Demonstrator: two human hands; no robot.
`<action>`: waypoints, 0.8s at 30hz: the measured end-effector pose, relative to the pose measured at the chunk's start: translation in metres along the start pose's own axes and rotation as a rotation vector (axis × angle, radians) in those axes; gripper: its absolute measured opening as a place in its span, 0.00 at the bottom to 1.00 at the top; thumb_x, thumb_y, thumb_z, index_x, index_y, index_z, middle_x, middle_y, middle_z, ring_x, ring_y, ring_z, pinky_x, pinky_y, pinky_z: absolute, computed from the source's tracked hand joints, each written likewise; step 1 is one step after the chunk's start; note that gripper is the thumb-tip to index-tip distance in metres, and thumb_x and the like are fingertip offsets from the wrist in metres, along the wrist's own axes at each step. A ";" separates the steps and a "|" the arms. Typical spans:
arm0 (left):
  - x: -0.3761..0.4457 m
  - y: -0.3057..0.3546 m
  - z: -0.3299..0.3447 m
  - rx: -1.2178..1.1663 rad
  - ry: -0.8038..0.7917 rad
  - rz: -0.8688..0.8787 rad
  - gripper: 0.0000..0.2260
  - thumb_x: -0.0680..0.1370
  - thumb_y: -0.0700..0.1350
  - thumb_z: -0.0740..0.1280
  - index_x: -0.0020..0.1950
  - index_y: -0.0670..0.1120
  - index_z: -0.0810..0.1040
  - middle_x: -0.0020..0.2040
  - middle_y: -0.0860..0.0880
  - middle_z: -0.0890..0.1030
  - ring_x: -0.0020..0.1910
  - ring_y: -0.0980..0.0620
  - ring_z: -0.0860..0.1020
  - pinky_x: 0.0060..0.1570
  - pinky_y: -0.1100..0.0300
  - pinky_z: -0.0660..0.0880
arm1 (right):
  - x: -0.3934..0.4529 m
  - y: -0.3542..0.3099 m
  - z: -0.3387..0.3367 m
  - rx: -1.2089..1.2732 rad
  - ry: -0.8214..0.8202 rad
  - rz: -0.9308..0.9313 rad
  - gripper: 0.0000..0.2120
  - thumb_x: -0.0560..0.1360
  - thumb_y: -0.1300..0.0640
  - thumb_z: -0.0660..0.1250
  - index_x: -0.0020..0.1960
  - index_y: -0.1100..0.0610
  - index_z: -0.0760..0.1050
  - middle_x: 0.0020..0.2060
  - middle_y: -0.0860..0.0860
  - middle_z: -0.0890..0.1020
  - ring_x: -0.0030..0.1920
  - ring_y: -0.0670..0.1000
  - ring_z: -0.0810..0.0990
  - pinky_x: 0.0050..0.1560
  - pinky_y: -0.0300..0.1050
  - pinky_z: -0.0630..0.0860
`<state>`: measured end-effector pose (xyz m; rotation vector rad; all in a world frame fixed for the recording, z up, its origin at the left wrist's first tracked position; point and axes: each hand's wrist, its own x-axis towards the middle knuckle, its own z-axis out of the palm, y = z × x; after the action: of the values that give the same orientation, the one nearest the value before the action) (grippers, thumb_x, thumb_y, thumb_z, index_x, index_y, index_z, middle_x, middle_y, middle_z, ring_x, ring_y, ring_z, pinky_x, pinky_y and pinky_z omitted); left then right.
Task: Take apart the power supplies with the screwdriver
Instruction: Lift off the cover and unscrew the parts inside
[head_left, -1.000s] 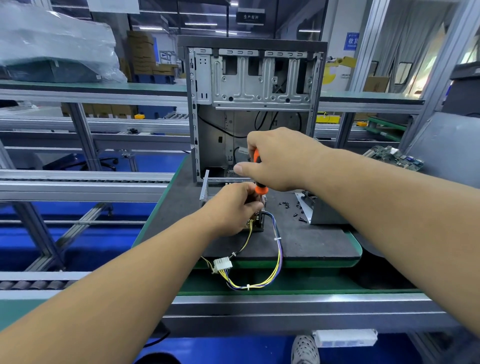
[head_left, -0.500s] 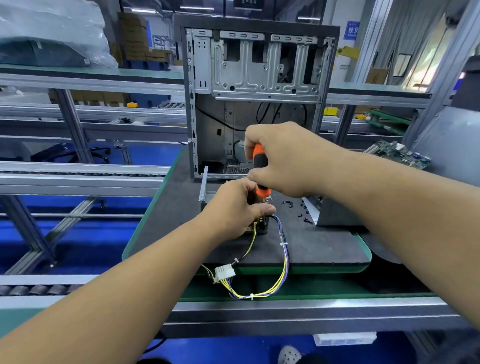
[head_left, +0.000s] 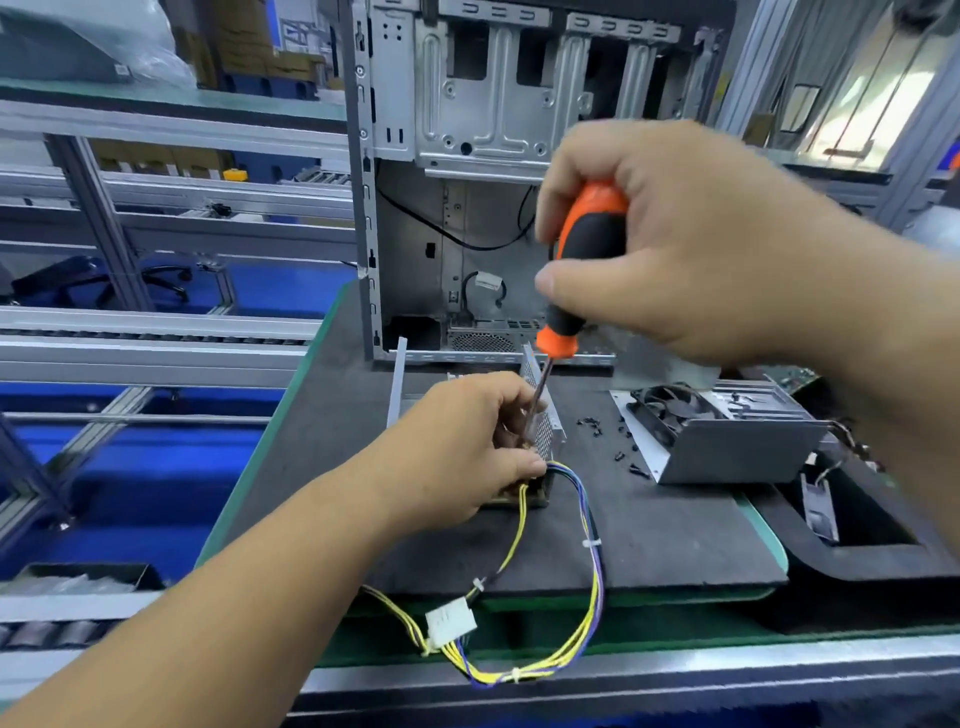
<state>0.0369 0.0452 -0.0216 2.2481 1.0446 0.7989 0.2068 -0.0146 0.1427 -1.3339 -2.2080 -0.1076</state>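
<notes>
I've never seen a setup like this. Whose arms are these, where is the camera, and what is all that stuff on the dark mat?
There is no machine here: these are a person's two bare arms, filmed by one wide-angle camera worn on their head, looking forward and down.

The right hand grips an orange and black screwdriver, pointing its shaft down into a small power supply with a perforated metal side. The left hand holds that unit steady on the dark mat.

Yellow, blue and purple wires run from the unit over the bench edge, and a white plug sits on some of them. To the right lies a second grey unit with a fan, and small black screws are scattered between the two. Behind stands an open computer case.
</notes>
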 end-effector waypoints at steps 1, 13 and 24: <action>0.001 0.001 0.000 0.024 0.017 -0.021 0.16 0.72 0.49 0.79 0.55 0.57 0.78 0.41 0.60 0.82 0.39 0.62 0.80 0.41 0.68 0.76 | 0.004 0.002 -0.004 0.013 0.027 -0.002 0.09 0.71 0.54 0.75 0.48 0.46 0.77 0.36 0.42 0.80 0.33 0.40 0.78 0.31 0.34 0.74; 0.031 0.035 -0.011 0.117 0.271 -0.180 0.03 0.78 0.51 0.73 0.50 0.57 0.82 0.39 0.59 0.81 0.38 0.61 0.78 0.41 0.58 0.76 | 0.006 0.040 -0.031 0.085 0.292 0.037 0.11 0.70 0.48 0.76 0.50 0.46 0.77 0.38 0.43 0.81 0.30 0.45 0.77 0.28 0.38 0.76; 0.129 0.057 0.038 0.738 -0.192 -0.050 0.08 0.75 0.44 0.75 0.50 0.47 0.78 0.47 0.48 0.82 0.48 0.43 0.81 0.50 0.47 0.81 | -0.102 0.123 0.056 0.241 0.890 0.492 0.13 0.72 0.47 0.74 0.50 0.45 0.72 0.43 0.47 0.81 0.43 0.56 0.83 0.45 0.58 0.80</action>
<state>0.1588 0.1082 0.0271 2.8013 1.4572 0.1600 0.3226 -0.0145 0.0194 -1.3032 -1.0946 -0.1953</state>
